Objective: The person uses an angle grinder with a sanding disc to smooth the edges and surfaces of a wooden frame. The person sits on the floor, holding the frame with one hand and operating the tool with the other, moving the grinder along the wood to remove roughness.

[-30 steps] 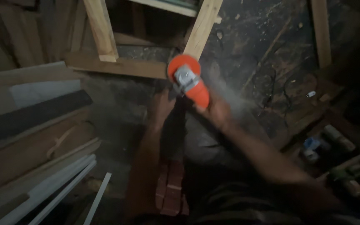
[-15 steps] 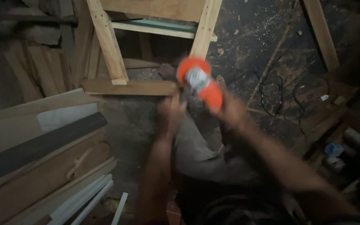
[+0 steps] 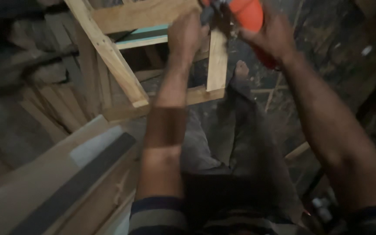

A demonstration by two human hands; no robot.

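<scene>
One orange grinder [image 3: 245, 9], two hands [image 3: 187, 35].

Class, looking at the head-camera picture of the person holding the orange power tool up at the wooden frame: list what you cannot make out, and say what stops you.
- Orange power tool: its head is cut off by the top edge.
- Left hand: what it grips is blurred, hidden by fingers.
- Right hand covers the tool's body.
- Wooden frame: its top lies beyond the edge.
- Floor: too dark.
</scene>
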